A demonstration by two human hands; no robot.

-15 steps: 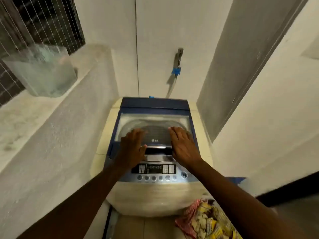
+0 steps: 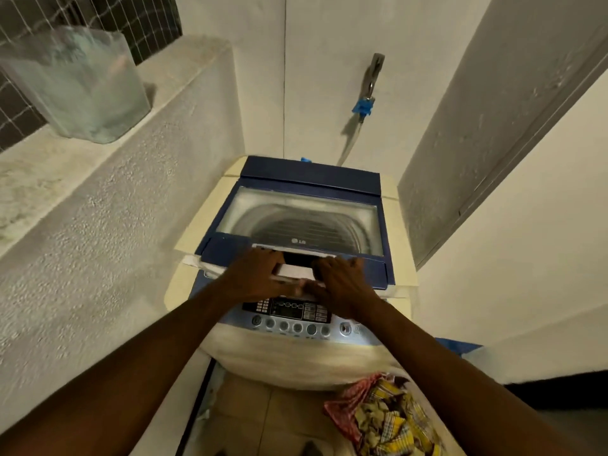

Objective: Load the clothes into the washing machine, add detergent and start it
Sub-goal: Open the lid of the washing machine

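Note:
A cream top-loading washing machine (image 2: 210,222) stands ahead with a blue-framed glass lid (image 2: 306,222). The lid's front edge is raised slightly off the machine. My left hand (image 2: 256,274) and my right hand (image 2: 342,281) both grip the white lid handle (image 2: 296,269) at its front edge, fingers curled under it. Just below my hands lies the control panel (image 2: 296,319) with its display and round buttons. A pile of red and yellow checked clothes (image 2: 385,419) lies at the lower right, by the machine's front.
A concrete ledge (image 2: 98,166) runs along the left, with a translucent plastic container (image 2: 82,83) on it. A tap (image 2: 370,83) with a blue fitting is on the wall behind the machine. A grey door (image 2: 493,110) is at the right.
Both hands have slid back from the glass to the lid's front handle and closed on it. The lid's front edge has come up a little.

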